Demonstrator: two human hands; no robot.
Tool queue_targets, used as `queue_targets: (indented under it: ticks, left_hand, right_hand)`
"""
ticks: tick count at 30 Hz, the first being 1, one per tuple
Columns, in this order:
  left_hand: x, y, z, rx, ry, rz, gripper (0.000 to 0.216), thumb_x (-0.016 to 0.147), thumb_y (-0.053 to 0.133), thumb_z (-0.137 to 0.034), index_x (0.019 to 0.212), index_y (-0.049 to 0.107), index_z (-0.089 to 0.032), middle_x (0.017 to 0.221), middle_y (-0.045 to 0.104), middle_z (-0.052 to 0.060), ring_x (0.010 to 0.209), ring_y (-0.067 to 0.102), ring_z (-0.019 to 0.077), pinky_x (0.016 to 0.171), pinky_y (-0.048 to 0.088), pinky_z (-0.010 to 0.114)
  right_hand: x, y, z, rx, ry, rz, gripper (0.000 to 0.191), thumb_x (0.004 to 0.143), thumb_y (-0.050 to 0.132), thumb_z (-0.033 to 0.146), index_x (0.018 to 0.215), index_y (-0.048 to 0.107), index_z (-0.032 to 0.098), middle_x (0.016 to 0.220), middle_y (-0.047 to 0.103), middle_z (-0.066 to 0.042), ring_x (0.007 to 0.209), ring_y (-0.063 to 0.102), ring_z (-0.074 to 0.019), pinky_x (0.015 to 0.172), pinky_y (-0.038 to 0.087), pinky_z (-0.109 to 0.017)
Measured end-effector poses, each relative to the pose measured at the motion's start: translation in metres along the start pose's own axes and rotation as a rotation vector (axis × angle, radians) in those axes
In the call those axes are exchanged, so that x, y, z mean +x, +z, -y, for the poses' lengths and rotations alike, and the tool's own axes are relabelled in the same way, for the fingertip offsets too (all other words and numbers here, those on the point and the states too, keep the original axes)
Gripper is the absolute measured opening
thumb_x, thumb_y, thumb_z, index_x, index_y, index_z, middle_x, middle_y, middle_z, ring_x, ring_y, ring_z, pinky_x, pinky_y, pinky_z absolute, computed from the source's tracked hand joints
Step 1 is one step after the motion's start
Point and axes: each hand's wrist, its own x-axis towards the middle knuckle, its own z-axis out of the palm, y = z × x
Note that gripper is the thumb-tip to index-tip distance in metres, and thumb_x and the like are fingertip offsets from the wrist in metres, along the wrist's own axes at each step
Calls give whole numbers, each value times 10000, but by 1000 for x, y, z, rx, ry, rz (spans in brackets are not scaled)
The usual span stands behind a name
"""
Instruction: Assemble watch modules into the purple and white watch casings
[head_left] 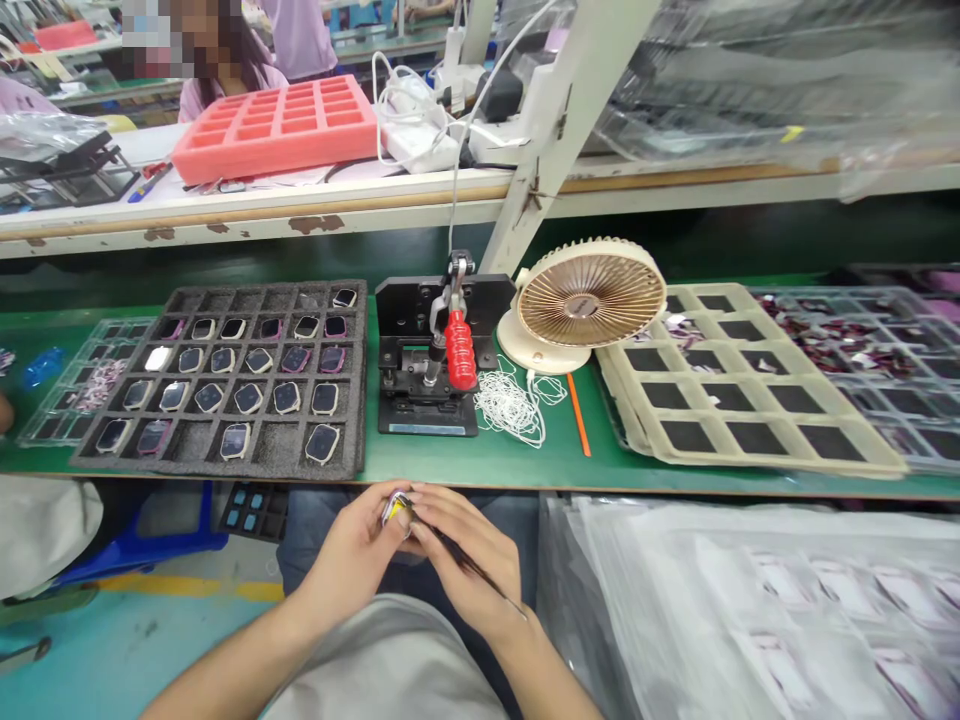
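Note:
My left hand (360, 548) is closed around a small watch case (396, 508) with a purplish rim and something yellow inside, just in front of the bench edge. My right hand (472, 560) grips dark, slim tweezers (466, 562), their tip end at the watch case and the other end reaching back over my wrist. Fingers cover part of the case, so its inside is only partly visible. Beyond my hands, a black clamp fixture (427, 390) with a red handle (460, 352) stands on the bench.
At left lies a grey foam tray (217, 465) of watches. A beige fan (589, 305), coiled white cord (514, 405) and an orange stick (578, 415) are right of the fixture. Farther right is a cream tray (765, 465). Plastic-wrapped sheets (720, 600) sit beside my lap.

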Motion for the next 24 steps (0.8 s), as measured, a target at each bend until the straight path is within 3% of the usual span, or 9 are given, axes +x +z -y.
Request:
queue_targets:
  ticks: [9, 14, 20, 24]
  left_hand:
    - [-1, 3, -4, -38, -31, 6, 429, 920, 777, -459, 1245, 712, -186, 1202, 749, 129, 1025, 729, 242, 798, 643, 325]
    - [1, 3, -4, -220, -103, 48, 456, 906, 818, -379, 1299, 683, -192, 1128, 766, 113, 907, 741, 203, 788, 632, 331]
    - [10, 0, -7, -486, -173, 125, 391, 926, 787, -234, 1294, 686, -146, 1174, 769, 159, 982, 760, 245, 917, 592, 386]
    - [18, 7, -7, -459, -148, 47, 370, 960, 747, -250, 1300, 658, -136, 1213, 763, 193, 949, 767, 248, 821, 589, 349]
  right_hand:
    - [0, 0, -6, 7, -5, 21, 439, 941, 695, 12, 1302, 744, 257, 1250, 778, -82, 1193, 738, -279, 1043, 635, -483]
    - [-4, 2, -7, 40, -11, -30, 449, 938, 675, -5, 1281, 765, 271, 1269, 774, -63, 1205, 737, -283, 1052, 638, -490]
    - [-13, -1, -2, 78, 108, -263, 338, 943, 700, 46, 1157, 810, 283, 1165, 810, -47, 1108, 778, -288, 996, 657, -485]
    - [16, -31, -7, -174, 306, -591, 164, 980, 728, 263, 1108, 826, 236, 1112, 820, -74, 1011, 797, -271, 963, 648, -426]
